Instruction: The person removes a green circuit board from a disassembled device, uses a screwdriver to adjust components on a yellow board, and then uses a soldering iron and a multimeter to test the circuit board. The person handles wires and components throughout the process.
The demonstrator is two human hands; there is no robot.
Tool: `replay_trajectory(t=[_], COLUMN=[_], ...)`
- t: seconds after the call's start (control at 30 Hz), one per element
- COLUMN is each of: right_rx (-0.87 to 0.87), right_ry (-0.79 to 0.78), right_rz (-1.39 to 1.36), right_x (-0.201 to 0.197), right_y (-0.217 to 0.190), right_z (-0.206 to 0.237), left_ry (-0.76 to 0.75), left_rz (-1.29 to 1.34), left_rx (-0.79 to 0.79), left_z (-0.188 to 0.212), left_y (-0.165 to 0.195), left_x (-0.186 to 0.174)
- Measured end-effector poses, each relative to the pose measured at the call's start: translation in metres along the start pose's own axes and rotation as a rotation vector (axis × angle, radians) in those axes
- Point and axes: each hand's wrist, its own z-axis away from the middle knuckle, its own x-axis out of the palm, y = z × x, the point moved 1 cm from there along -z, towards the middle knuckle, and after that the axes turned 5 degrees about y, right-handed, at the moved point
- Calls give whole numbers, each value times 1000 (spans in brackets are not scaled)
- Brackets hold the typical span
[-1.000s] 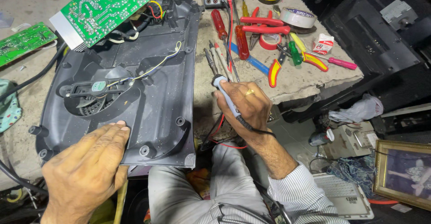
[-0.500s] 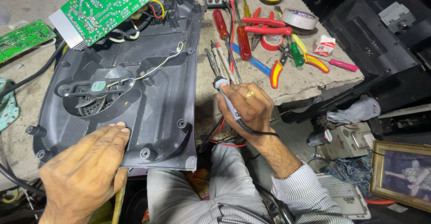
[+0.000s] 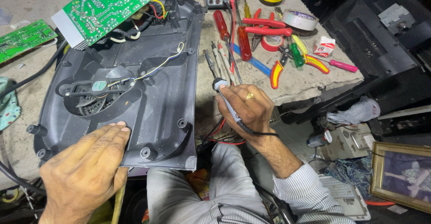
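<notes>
Resting flat, fingers loosely spread, the left hand point(image 3: 85, 170) presses on the lower edge of the dark grey plastic housing point(image 3: 157, 94) that lies inner side up on the workbench point(image 3: 305, 82). Right hand point(image 3: 249, 109) grips a soldering iron point(image 3: 217, 78) like a pen, just off the housing's right edge; its tip seems to lie among the loose screwdrivers point(image 3: 220, 60), though clutter blurs this. A fan point(image 3: 96, 91) sits in the housing above the left hand, a green circuit board point(image 3: 105, 6) at its top. Red-handled pliers point(image 3: 265, 26) lie beyond the right hand.
</notes>
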Motion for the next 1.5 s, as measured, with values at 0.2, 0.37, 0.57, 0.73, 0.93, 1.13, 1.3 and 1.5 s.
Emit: replay_trajectory(t=[0.2, 0.37, 0.57, 0.73, 0.93, 1.13, 1.3, 1.5], right_rx=[-34, -40, -52, -55, -50, -21, -2, 72], right_ry=[0, 14, -7, -27, -15, 13, 20, 76], right_rz=[3, -4, 2, 12, 7, -46, -77, -114], right_x=[0, 0, -1, -2, -2, -3, -4, -4], right_y=[1, 2, 1, 1, 1, -1, 0, -3], right_z=[0, 2, 0, -1, 0, -1, -1, -3], left_ry=[-5, 0, 11, 21, 23, 2, 19, 53], left_rz=[6, 14, 2, 15, 9, -10, -15, -26], left_rx=[-6, -8, -2, 1, -4, -4, 13, 39], left_z=[0, 2, 3, 3, 3, 6, 5, 0], left_y=[-1, -1, -2, -3, -2, -3, -2, 2], left_x=[-1, -1, 0, 0, 0, 0, 0, -2])
